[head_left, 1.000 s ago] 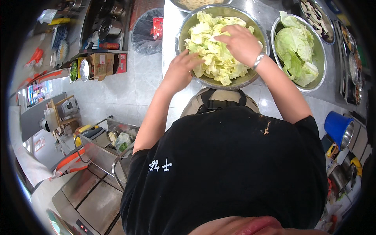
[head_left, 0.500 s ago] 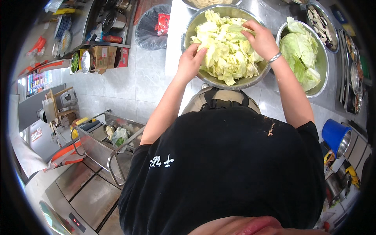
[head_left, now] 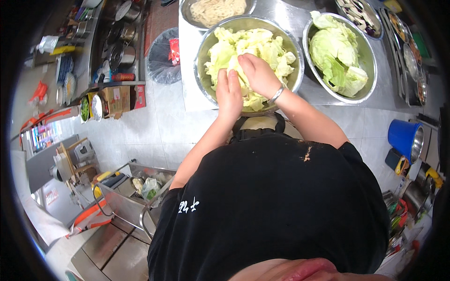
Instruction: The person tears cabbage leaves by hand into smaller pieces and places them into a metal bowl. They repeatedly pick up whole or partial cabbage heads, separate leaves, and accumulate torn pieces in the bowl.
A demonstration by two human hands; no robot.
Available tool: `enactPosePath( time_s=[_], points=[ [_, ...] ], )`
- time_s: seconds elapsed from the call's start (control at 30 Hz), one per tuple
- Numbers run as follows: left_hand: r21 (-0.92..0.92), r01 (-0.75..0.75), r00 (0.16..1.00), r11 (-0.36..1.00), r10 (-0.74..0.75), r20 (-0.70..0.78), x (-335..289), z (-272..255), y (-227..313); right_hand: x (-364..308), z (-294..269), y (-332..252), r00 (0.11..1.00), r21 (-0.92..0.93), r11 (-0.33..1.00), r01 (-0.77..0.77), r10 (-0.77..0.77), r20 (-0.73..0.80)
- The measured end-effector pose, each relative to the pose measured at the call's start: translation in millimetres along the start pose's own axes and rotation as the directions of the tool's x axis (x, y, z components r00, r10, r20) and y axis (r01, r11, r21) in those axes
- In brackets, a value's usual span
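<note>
Torn pale-green cabbage leaves (head_left: 276, 54) fill a wide steel bowl (head_left: 203, 89) on the counter's near edge. Both my hands are close together low over this bowl. My left hand (head_left: 228, 93) has its fingers pointing up against the leaves and closed on some of them. From the right, my right hand (head_left: 260, 78), with a silver bracelet at the wrist, reaches in with its fingers curled around leaves. The piece between the hands is partly hidden by the fingers. To the right, a second steel bowl (head_left: 372, 84) holds a big cabbage (head_left: 333, 49) and loose outer leaves.
Beyond stands a bowl with pale noodle-like strips (head_left: 218, 11); far right, a bowl of sliced dark-skinned vegetable (head_left: 358, 13) and several food trays (head_left: 408, 58). A lined bin (head_left: 161, 63) is left of the counter. A metal cart (head_left: 126, 199) and blue bucket (head_left: 402, 136) flank me.
My hands have come together from opposite sides of the bowl, the right one moving left and down. The view has shifted, so the bowls sit further left.
</note>
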State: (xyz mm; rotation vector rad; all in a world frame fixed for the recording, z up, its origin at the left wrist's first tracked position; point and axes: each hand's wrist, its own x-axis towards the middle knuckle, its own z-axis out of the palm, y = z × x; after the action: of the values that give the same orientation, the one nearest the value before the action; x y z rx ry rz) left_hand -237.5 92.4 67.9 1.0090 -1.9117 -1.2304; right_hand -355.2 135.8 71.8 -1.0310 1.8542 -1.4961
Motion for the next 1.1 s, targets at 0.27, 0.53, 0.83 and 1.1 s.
enactPosePath(
  time_s=[0.27, 0.53, 0.83, 1.1],
  points=[
    [0.544, -0.390, 0.878, 0.743, 0.122, 0.462, 21, -47, -16, 28, -51, 2, 0.935, -0.529, 0.842, -0.103, 0.264, 0.238],
    [-0.264, 0.535, 0.835, 0.803, -0.456, 0.308, 18, -37, -19, 5, -41, 2, 0.993, -0.225, 0.970, -0.095, 0.107, 0.041],
    [-0.620, 0.654, 0.739, 0.433, -0.537, 0.405, 10, -11, 2, -19, -6, -13, 0.970, -0.246, 0.939, 0.240, -0.243, 0.017],
    [-0.569, 0.222, 0.951, 0.792, -0.304, -0.051, 9, 0, 8, -12, 5, -20, 1.000, -0.165, 0.986, 0.003, -0.003, -0.001]
  ],
)
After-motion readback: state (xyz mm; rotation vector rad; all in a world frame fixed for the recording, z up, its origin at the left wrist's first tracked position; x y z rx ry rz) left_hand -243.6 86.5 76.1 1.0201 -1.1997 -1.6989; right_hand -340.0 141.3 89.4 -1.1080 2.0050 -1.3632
